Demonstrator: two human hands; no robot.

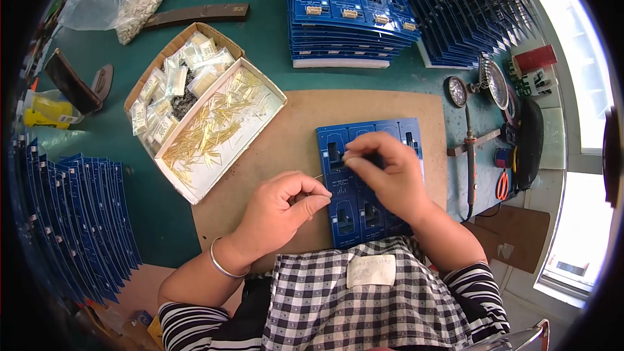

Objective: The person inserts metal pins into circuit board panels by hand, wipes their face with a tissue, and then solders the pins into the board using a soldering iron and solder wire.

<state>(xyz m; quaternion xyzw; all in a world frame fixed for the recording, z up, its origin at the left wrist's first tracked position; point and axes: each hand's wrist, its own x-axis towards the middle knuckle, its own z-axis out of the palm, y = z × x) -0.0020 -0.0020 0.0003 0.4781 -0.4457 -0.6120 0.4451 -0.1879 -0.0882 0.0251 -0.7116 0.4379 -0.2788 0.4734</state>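
A blue circuit board panel (351, 216) with several repeated sections and dark cut-outs lies in front of me on a brown board. My left hand (286, 207) is closed at the panel's left edge, thumb against curled index finger. A thin gold pin (318, 176) pokes out by its index finger. Over the panel's upper part, my right hand (390, 172) is closed in a pinch; whatever its fingertips hold is too small to make out. To the left, loose gold pins (211, 131) lie in the white side of a cardboard box (259, 117).
Small labelled plastic bags (175, 81) fill the box's other side. Stacked blue panels (344, 32) stand at the back, with more rows of panels (78, 214) at the left. A soldering iron (472, 162) and orange-handled scissors (502, 185) are at the right.
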